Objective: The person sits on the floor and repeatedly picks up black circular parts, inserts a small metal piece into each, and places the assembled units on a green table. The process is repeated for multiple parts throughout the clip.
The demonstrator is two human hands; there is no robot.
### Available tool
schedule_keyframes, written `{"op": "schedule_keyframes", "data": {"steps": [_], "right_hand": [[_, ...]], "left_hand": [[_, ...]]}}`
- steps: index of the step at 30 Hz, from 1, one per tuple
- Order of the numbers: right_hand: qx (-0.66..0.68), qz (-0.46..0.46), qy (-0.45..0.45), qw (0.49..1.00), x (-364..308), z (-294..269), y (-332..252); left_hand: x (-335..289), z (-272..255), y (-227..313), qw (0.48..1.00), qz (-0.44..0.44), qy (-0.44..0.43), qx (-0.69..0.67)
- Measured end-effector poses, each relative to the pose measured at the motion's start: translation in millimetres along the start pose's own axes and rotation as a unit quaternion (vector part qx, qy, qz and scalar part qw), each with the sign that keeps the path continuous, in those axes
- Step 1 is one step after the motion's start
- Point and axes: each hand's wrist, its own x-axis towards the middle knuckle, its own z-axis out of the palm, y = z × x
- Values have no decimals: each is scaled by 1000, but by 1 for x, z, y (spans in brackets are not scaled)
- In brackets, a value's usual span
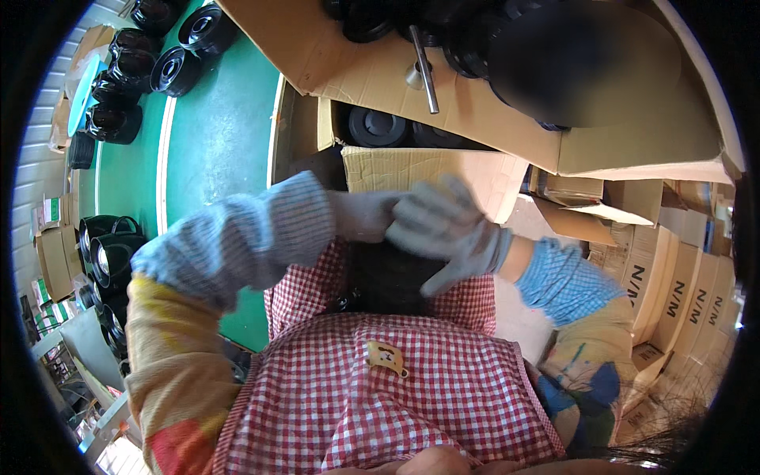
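Both my hands wear pale grey gloves and meet in front of my checked apron. My left hand reaches in from the left; its fingers are hidden behind the other glove. Slightly blurred, my right hand lies over the left hand's end, its fingers stretched out and the thumb apart. I see nothing held in it. Just below the hands is a dark black shape, partly covered by them; its kind cannot be made out. Beyond the hands stands an open cardboard box with round black parts inside.
A larger cardboard carton with black parts and a metal rod sits at the far right. To the left runs a green table bearing black round housings. Stacked cartons stand on the right.
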Motion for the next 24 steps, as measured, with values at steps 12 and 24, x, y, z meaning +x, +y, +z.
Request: {"op": "schedule_keyframes", "data": {"steps": [12, 24], "right_hand": [[-28, 79, -167, 982, -32, 19, 39], [35, -53, 75, 995, -23, 46, 41]], "left_hand": [[4, -14, 21, 988, -116, -84, -58], [22, -18, 18, 985, -123, -100, -64]]}}
